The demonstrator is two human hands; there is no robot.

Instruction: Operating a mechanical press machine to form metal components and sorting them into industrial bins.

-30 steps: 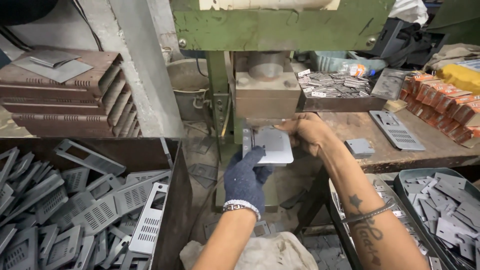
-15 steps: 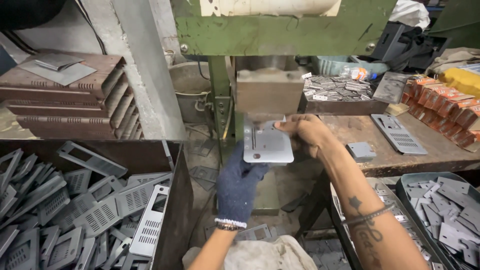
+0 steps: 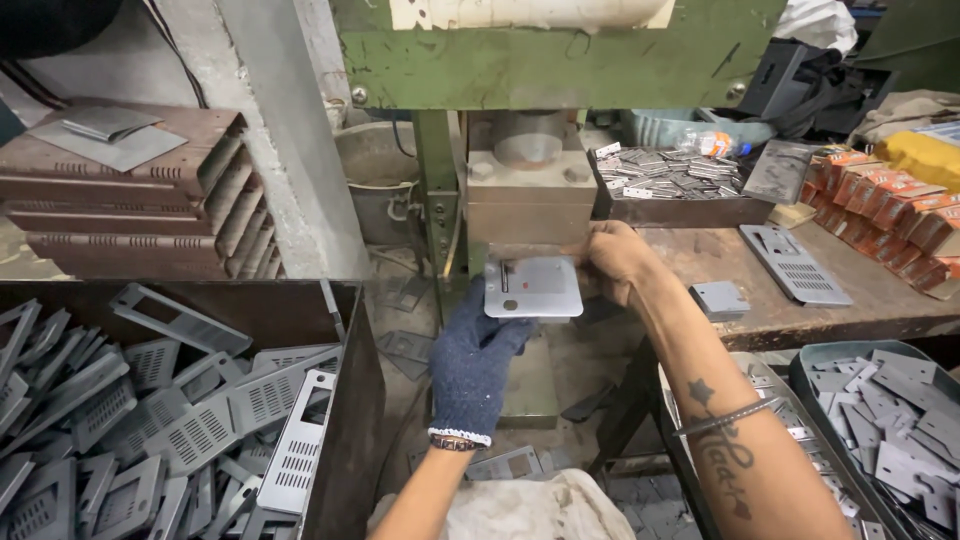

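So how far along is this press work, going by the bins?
Done, it seems: the left bin is heaped with slotted grey panels. In hand: the gloved left hand and bare right hand both grip a flat metal plate at the green press. Left: flat pieces fill the tray at right.

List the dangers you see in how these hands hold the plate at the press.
1. Both hands sit at the press block: the right hand is bare and right under it, so a stroke could crush fingers.
2. The metal plate has cut edges; only the left hand is gloved.
3. The bracelet could snag on the bench.
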